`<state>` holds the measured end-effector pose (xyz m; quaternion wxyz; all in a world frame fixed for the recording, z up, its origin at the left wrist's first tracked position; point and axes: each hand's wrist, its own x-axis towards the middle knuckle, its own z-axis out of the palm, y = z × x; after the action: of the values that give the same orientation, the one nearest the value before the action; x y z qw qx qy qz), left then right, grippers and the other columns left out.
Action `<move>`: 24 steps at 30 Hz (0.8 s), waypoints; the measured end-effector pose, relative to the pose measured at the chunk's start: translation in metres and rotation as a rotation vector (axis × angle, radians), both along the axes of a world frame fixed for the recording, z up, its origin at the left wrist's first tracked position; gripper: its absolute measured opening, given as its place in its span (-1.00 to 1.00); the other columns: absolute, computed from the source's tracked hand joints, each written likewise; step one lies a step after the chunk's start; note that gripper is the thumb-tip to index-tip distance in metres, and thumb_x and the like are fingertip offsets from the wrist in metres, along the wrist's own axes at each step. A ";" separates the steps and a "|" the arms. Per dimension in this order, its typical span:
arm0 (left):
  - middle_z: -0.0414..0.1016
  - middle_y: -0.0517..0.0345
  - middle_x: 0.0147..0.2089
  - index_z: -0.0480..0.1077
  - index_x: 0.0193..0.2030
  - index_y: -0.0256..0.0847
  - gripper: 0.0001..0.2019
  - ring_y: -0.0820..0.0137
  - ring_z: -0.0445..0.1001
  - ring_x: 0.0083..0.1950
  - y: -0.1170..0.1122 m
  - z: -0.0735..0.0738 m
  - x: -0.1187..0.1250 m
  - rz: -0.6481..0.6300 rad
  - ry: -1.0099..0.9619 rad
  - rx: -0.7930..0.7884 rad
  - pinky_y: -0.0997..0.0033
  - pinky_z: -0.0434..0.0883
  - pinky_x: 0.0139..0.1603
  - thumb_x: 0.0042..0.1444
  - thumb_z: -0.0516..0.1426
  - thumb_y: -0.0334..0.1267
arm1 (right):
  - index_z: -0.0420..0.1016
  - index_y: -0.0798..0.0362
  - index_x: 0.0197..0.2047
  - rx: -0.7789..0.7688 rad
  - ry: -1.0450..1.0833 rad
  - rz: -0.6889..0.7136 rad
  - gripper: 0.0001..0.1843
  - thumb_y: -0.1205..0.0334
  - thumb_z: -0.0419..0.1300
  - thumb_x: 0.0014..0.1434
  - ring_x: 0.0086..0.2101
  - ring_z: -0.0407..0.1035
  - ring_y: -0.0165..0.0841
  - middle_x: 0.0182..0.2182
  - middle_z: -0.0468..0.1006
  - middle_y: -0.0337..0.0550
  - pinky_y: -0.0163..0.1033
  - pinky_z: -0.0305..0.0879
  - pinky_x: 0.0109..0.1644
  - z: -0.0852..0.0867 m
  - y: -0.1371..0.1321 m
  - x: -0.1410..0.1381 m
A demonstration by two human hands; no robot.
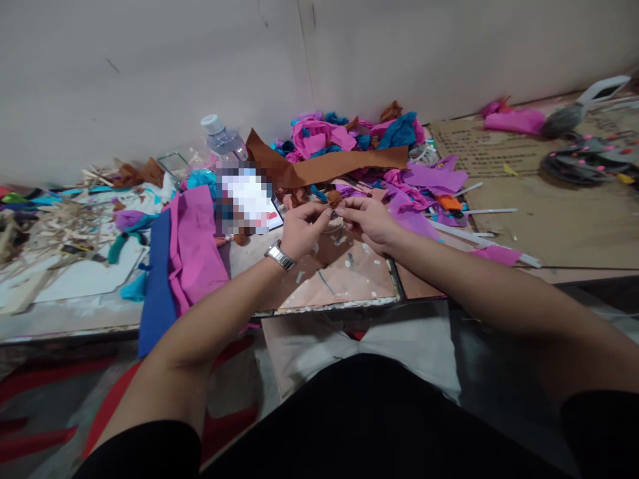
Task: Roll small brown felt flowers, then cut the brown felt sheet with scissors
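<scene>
My left hand (pixel 301 229), with a metal watch on its wrist, and my right hand (pixel 367 219) meet over a low work board (pixel 344 279). Both pinch a small brown piece of crepe paper (pixel 333 197) between their fingertips. Fingers of both hands are curled closed around it. A long brown strip of paper (pixel 329 166) lies just behind the hands. Small white scraps dot the board beneath them.
Pink folded paper (pixel 197 246) and a blue sheet (pixel 157 286) lie to the left. A heap of pink, blue and purple paper (pixel 349 136) sits behind, beside a plastic bottle (pixel 224 141). Cardboard (pixel 544 193), white sticks and a brush (pixel 566 120) are on the right. Wood scraps litter the far left.
</scene>
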<state>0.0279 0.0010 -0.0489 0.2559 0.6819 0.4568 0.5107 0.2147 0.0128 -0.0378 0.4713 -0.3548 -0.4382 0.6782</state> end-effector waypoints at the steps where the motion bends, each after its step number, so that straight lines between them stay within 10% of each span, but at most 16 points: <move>1: 0.70 0.07 -0.32 0.66 -0.30 -0.18 -0.63 0.34 0.55 -0.31 0.000 0.000 0.000 0.002 0.006 0.001 0.29 0.47 -0.20 0.24 0.32 0.11 | 0.59 0.09 -0.37 0.002 -0.005 0.003 -0.51 0.08 0.70 -0.24 -0.59 0.20 -0.56 -0.62 0.41 -0.40 -0.41 0.07 -0.53 0.000 0.000 0.000; 24: 0.58 0.05 -0.34 0.51 -0.37 -0.14 -0.52 0.28 0.48 -0.26 -0.004 0.010 -0.002 -0.110 0.181 0.161 0.22 0.41 -0.10 0.40 0.14 0.19 | 0.61 0.07 -0.30 0.191 -0.121 -0.098 -0.49 -0.11 0.63 -0.14 -0.51 0.23 -0.51 -0.47 0.53 -0.29 -0.35 0.10 -0.46 -0.011 0.002 0.001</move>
<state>0.0258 -0.0027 -0.0390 0.1854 0.7676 0.3975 0.4673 0.2158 0.0150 -0.0485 0.5082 -0.3694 -0.5106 0.5870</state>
